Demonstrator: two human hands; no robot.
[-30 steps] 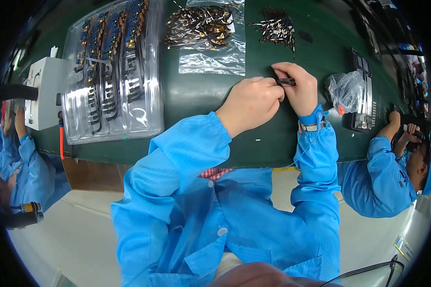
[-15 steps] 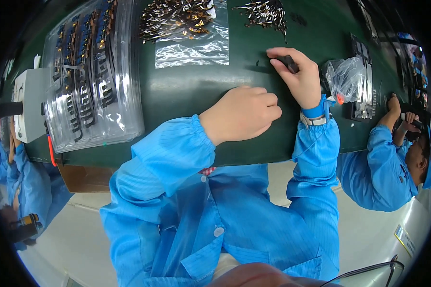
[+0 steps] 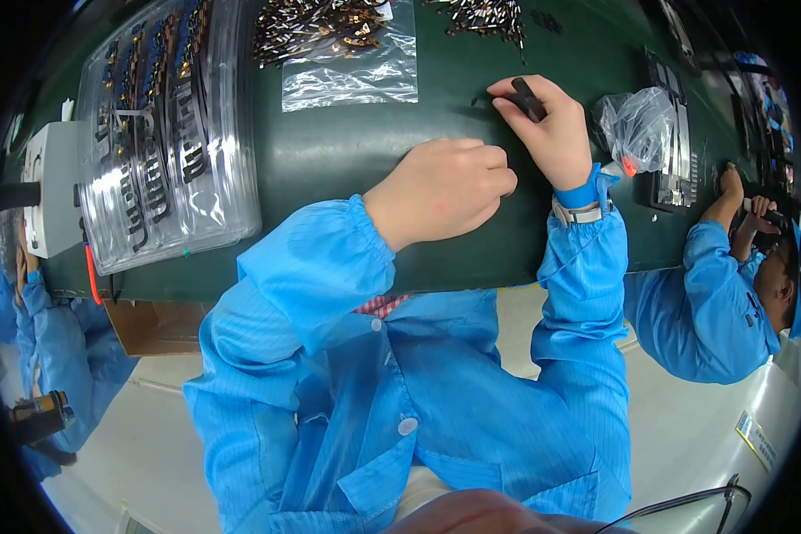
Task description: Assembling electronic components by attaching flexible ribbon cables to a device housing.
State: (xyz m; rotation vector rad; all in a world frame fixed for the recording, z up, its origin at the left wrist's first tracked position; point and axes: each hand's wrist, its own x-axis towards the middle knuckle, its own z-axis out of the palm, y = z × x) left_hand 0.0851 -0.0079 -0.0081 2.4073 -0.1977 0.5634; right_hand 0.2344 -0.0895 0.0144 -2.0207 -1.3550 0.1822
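Over the dark green table, my left hand [image 3: 445, 191] is closed with its knuckles up; whatever its fingers may hold is hidden beneath. To its right, my right hand [image 3: 556, 133] grips a slim black tool [image 3: 529, 99] between thumb and fingers. It looks like tweezers, but its tips are not plain to see. Just left of these fingertips is a tiny dark piece [image 3: 475, 101], too small to name. A blue band with a cord [image 3: 580, 196] and a watch [image 3: 577, 214] are on my right wrist.
Clear plastic trays [image 3: 169, 240] with rows of small cable parts stand left. At the back, a heap of parts [image 3: 320, 31] lies on a clear bag [image 3: 351, 89], beside a second pile [image 3: 485, 18]. A crumpled bag [image 3: 636, 129] and a metal fixture [image 3: 676, 169] are right, near a co-worker [image 3: 721, 294].
The black tool has turned in my right fingers and now sticks up more. The whole view has shifted a little, and my left hand stays closed.
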